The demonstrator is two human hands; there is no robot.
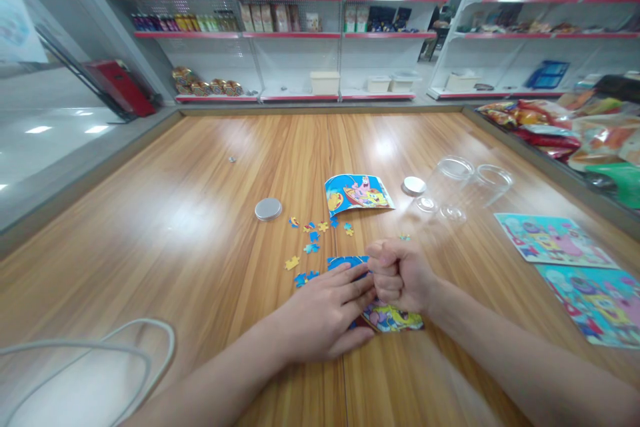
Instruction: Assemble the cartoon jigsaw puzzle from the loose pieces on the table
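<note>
My left hand (327,310) lies flat, fingers stretched out, on a partly built cartoon jigsaw (393,318) on the wooden table (200,240). My right hand (400,275) is curled into a fist over the jigsaw's upper edge, thumb on top; whether it holds a piece is hidden. Several loose blue and yellow puzzle pieces (313,240) lie scattered just beyond my left fingers. A printed picture sheet (357,193) lies farther back.
Two clear plastic jars (453,187) lie on their sides at right beside a metal lid (414,185); another lid (268,209) is left of the pieces. Two finished puzzles (553,240) lie at right. Snack bags (565,127) and shop shelves (290,33) stand behind. A white cable (150,340) loops at lower left.
</note>
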